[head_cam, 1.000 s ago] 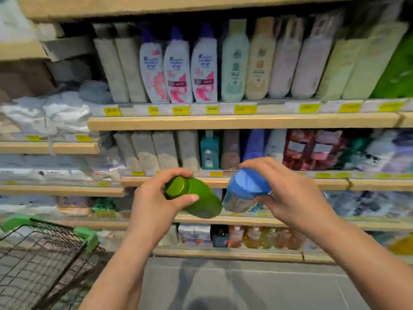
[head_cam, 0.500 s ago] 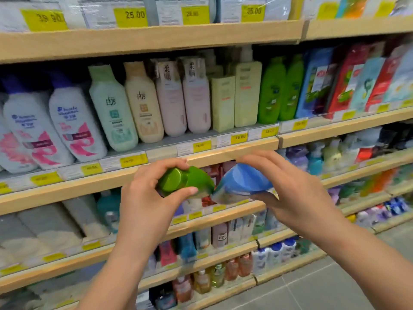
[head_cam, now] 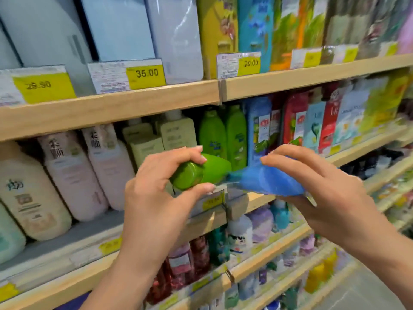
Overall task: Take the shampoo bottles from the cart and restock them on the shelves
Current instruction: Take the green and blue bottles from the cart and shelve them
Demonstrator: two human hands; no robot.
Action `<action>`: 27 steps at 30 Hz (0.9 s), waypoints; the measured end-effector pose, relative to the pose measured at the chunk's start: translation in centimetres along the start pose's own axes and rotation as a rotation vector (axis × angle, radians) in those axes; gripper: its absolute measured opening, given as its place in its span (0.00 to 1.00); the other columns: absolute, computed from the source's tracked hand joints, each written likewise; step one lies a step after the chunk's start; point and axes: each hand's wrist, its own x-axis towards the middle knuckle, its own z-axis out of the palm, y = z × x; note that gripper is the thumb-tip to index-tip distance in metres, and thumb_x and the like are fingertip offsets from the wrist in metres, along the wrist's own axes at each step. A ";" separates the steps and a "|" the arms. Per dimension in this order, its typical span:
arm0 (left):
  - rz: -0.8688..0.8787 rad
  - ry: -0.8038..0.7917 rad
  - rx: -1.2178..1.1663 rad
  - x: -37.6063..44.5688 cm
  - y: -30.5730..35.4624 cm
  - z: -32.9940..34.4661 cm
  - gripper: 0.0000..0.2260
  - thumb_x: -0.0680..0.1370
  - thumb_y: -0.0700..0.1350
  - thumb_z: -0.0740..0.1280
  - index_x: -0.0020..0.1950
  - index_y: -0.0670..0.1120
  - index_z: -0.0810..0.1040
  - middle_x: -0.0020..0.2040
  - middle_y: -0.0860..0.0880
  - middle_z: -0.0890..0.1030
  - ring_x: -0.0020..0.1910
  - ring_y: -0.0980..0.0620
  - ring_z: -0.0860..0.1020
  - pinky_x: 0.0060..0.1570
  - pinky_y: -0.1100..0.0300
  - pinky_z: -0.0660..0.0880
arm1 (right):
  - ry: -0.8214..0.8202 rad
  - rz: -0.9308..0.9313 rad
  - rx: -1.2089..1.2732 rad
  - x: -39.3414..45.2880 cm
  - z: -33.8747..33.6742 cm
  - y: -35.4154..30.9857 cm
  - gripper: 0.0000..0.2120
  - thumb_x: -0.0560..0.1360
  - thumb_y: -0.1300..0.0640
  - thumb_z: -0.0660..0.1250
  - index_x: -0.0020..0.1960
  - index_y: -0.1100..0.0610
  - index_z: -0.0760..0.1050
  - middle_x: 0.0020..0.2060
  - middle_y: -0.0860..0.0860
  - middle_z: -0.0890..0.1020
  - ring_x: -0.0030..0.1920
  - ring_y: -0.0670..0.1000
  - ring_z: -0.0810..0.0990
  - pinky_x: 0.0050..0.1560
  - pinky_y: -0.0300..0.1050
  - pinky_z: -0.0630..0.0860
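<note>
Head view: your left hand (head_cam: pixel 154 198) grips the green shampoo bottle (head_cam: pixel 201 173) and your right hand (head_cam: pixel 324 189) holds the blue shampoo bottle (head_cam: pixel 266 181), both lying base-forward at centre frame. Since half a second ago you have closed in on the shelves, and the cart has dropped from sight. Matching green bottles (head_cam: pixel 223 133) stand at 12 o'clock on the middle shelf (head_cam: pixel 279 199), so placing looks imminent.
</note>
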 end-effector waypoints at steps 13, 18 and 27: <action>-0.102 0.089 0.172 5.6 1.3 14.6 0.15 0.60 0.57 0.65 0.47 0.61 0.74 0.47 0.79 0.73 0.51 0.71 0.73 0.50 0.79 0.67 | -0.110 -0.132 0.199 2.2 2.5 19.7 0.34 0.63 0.68 0.69 0.61 0.41 0.64 0.58 0.43 0.69 0.55 0.48 0.71 0.31 0.52 0.79; -0.268 0.094 0.322 7.0 2.4 17.2 0.16 0.57 0.62 0.63 0.44 0.64 0.72 0.48 0.79 0.73 0.50 0.70 0.73 0.50 0.75 0.69 | -0.235 -0.229 0.350 4.0 3.7 24.0 0.30 0.65 0.58 0.64 0.62 0.36 0.61 0.59 0.38 0.67 0.54 0.46 0.72 0.36 0.53 0.79; -0.432 -0.078 0.410 10.2 1.8 19.0 0.14 0.63 0.51 0.73 0.36 0.67 0.70 0.45 0.56 0.79 0.43 0.53 0.75 0.51 0.47 0.73 | -0.386 -0.242 0.513 6.6 5.9 25.6 0.32 0.66 0.56 0.65 0.66 0.36 0.59 0.58 0.36 0.66 0.53 0.53 0.78 0.45 0.55 0.78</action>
